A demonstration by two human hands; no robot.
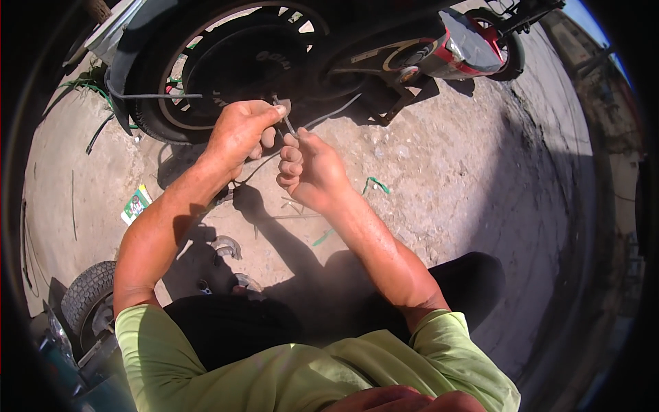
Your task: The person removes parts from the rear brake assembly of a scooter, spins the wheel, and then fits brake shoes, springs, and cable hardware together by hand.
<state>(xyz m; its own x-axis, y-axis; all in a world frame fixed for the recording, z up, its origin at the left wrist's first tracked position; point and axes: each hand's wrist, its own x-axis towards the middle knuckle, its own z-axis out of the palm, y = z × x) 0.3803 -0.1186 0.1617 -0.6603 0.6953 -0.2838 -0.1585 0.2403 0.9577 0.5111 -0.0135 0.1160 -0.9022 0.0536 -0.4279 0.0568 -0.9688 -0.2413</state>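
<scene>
Head view shows both hands just below the wheel (233,69) hub, left hand (237,134) pinched shut on a thin metal tool (288,123) and right hand (309,172) fisted around its lower end, seemingly mid-adjustment at the axle, which likely needs a steady twist next.

Thin grey metal rod (288,124): short, slender, tilted slightly off upright, pinched between both hands' fingertips, just in front of black scooter rear wheel (233,69) hub, above dusty ground.
</scene>
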